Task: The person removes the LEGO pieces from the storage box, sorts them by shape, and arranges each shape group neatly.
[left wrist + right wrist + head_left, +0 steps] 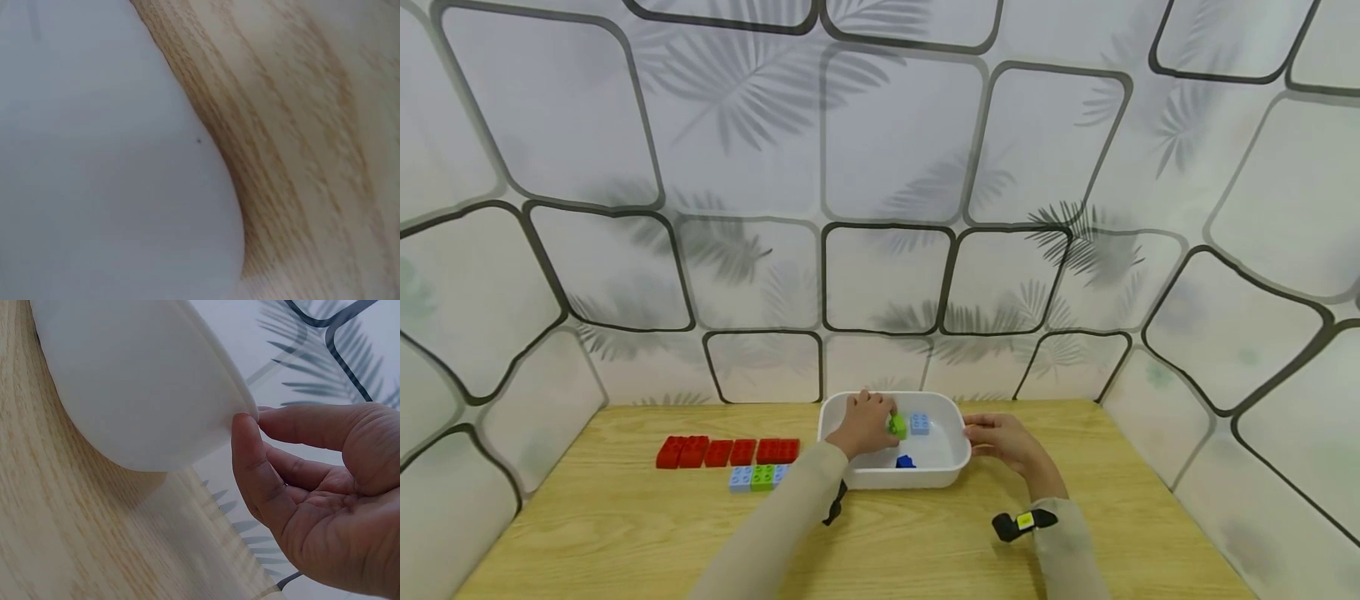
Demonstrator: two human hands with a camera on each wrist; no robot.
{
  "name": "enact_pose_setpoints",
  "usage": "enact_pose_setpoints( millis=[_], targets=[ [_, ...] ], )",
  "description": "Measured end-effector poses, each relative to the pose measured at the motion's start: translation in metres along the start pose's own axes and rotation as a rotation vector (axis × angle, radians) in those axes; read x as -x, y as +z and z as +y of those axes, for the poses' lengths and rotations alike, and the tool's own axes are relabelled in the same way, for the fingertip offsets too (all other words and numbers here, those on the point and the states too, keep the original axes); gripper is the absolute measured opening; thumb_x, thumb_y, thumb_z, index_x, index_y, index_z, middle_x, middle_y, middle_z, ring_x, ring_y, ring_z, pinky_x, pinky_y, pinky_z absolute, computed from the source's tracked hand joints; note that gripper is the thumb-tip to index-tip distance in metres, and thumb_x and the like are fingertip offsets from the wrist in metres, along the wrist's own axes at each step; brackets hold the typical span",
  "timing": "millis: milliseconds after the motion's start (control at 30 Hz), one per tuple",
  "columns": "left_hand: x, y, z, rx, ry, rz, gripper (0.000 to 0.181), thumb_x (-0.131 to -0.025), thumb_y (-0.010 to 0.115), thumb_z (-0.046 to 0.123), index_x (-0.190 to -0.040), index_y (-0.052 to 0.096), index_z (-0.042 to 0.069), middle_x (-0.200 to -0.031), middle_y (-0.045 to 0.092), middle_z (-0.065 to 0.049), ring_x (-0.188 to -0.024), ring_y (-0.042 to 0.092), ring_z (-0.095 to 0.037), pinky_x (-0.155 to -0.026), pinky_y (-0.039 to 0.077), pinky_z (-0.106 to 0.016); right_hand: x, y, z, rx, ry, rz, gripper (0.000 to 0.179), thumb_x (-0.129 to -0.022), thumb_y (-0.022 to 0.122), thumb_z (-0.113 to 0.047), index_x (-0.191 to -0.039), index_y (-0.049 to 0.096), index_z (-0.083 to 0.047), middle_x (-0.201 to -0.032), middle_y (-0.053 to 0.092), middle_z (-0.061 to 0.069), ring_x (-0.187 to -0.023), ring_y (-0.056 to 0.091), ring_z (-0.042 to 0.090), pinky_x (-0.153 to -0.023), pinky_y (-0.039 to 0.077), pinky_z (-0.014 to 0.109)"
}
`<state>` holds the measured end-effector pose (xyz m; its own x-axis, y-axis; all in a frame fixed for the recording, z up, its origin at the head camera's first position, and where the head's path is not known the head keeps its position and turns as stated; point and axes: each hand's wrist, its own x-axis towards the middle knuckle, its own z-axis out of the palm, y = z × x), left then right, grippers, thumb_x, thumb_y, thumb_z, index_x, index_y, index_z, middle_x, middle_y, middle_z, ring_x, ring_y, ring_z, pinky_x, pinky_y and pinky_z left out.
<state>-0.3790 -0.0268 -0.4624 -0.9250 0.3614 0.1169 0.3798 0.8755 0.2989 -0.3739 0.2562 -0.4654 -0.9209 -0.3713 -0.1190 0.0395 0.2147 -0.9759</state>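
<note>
My left hand [867,423] reaches into a white plastic bin [917,477] and pinches a green toy brick [898,426] between thumb and fingers. Beside that brick a light blue brick [919,423] lies on the bin's floor, and a dark blue brick [906,462] sits close to the near wall. At the bin's right end, my right hand [1003,440] pinches the rim. The right wrist view shows its thumb and a finger [250,447] at the edge of the bin's wall [144,381]. Only the bin's outer wall [112,162] and the table appear in the left wrist view.
Left of the bin, several red bricks [718,452] lie in a row on the wooden table [925,542]. Nearer me is a short row of light blue and green bricks [762,477], partly behind my left sleeve. A patterned wall covering [887,275] rises behind the table.
</note>
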Motion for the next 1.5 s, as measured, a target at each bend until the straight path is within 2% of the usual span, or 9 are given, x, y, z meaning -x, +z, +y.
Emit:
enact_pose_setpoints(
  millis=[167,400,567,700,867,1133,1333,1500],
  targets=[
    [-0.001,0.003,0.000,0.017,0.004,0.016,0.038,-0.082,0.083,0.031,-0.111,0.066,0.013,-0.119,0.067,-0.007,-0.105,0.050,-0.024,-0.099,0.037,-0.050,0.000,0.001,0.000,0.003,0.009,-0.001,0.049,-0.101,0.062,-0.013,-0.138,0.050,0.016,-0.118,0.071,0.010,-0.093,0.068,0.011,-0.082,0.058,0.028],
    [0.001,0.002,0.001,0.031,0.061,0.054,0.035,-0.080,0.083,0.028,-0.105,0.063,0.014,-0.101,0.065,0.000,-0.096,0.047,-0.019,-0.094,0.037,-0.047,0.000,-0.001,0.001,0.013,0.007,0.006,0.048,-0.101,0.062,-0.014,-0.138,0.051,0.015,-0.119,0.070,0.011,-0.093,0.068,0.011,-0.083,0.058,0.028],
    [0.008,-0.004,-0.001,0.051,0.109,0.101,0.035,-0.078,0.084,0.027,-0.099,0.060,0.014,-0.092,0.060,0.002,-0.088,0.043,-0.017,-0.087,0.035,-0.042,-0.001,-0.001,0.002,-0.001,-0.008,-0.019,0.048,-0.102,0.060,-0.011,-0.138,0.048,0.018,-0.114,0.072,0.009,-0.090,0.069,0.009,-0.081,0.058,0.027],
    [0.012,-0.009,-0.004,0.051,0.147,0.162,0.036,-0.077,0.084,0.026,-0.099,0.058,0.015,-0.091,0.059,0.001,-0.085,0.041,-0.016,-0.084,0.032,-0.040,-0.001,-0.001,0.001,-0.013,-0.012,-0.029,0.049,-0.102,0.060,-0.010,-0.138,0.047,0.019,-0.110,0.072,0.004,-0.089,0.069,0.008,-0.080,0.058,0.026],
    [0.017,-0.019,-0.007,0.026,0.193,0.250,0.038,-0.075,0.083,0.024,-0.100,0.056,0.014,-0.089,0.056,0.001,-0.085,0.040,-0.017,-0.086,0.032,-0.042,-0.001,-0.001,0.002,-0.019,-0.017,-0.031,0.049,-0.101,0.060,-0.010,-0.138,0.047,0.019,-0.108,0.072,0.002,-0.089,0.069,0.008,-0.080,0.058,0.027],
    [0.031,-0.040,-0.019,-0.030,0.230,0.329,0.033,-0.078,0.075,0.018,-0.099,0.051,0.014,-0.085,0.046,0.005,-0.084,0.036,-0.017,-0.085,0.030,-0.042,-0.001,-0.001,0.001,-0.023,-0.021,-0.037,0.049,-0.102,0.059,-0.010,-0.139,0.046,0.019,-0.109,0.071,0.001,-0.092,0.069,0.009,-0.082,0.059,0.028],
    [0.046,-0.056,-0.029,-0.069,0.309,0.455,0.031,-0.076,0.074,0.016,-0.098,0.052,0.014,-0.084,0.052,0.003,-0.083,0.038,-0.017,-0.082,0.030,-0.043,0.000,-0.001,0.001,-0.014,-0.025,-0.039,0.049,-0.102,0.059,-0.009,-0.139,0.045,0.020,-0.110,0.071,0.003,-0.091,0.069,0.009,-0.082,0.059,0.028],
    [0.059,-0.069,-0.035,-0.114,0.341,0.498,0.030,-0.077,0.073,0.015,-0.102,0.056,0.014,-0.088,0.055,0.001,-0.085,0.042,-0.019,-0.085,0.035,-0.047,-0.001,-0.001,0.002,-0.009,-0.026,-0.038,0.048,-0.102,0.058,-0.010,-0.139,0.046,0.019,-0.111,0.071,0.004,-0.092,0.069,0.009,-0.082,0.059,0.028]
  ],
)
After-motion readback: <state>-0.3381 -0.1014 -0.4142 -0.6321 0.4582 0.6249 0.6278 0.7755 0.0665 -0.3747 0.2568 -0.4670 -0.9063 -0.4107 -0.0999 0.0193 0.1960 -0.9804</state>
